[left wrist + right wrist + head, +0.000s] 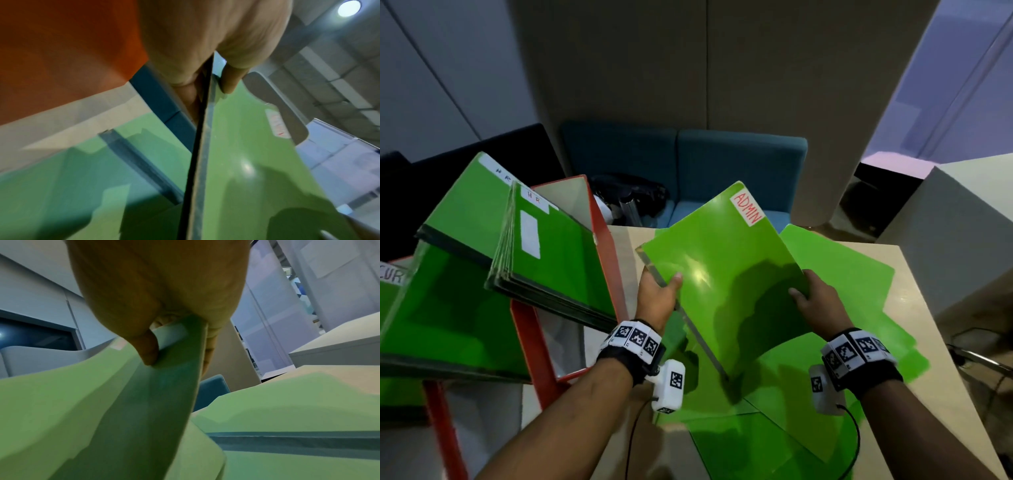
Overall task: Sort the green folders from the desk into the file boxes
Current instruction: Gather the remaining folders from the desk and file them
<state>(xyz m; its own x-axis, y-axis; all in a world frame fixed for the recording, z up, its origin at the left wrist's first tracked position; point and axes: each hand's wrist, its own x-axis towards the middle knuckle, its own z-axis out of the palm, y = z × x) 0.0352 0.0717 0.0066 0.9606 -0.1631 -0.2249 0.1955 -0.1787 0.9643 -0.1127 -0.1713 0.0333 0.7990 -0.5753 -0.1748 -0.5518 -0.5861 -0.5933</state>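
Note:
A green folder labelled ADMIN (726,270) is held tilted above the desk by both hands. My left hand (659,296) pinches its left edge, thumb on the front face; the left wrist view shows the folder (246,154) edge-on between thumb and fingers. My right hand (813,303) grips the right edge, and in the right wrist view the thumb presses on the folder (156,402). Several more green folders (842,342) lie spread on the desk underneath. At the left stand red file boxes (606,246) holding green folders marked HR (558,253).
The pale wooden desk (928,325) runs off to the right. Behind it a teal sofa (722,161) carries a dark bag and a bottle (630,205). A grey cabinet (955,233) stands at the right. Another folder at the far left (393,277) reads CUR.

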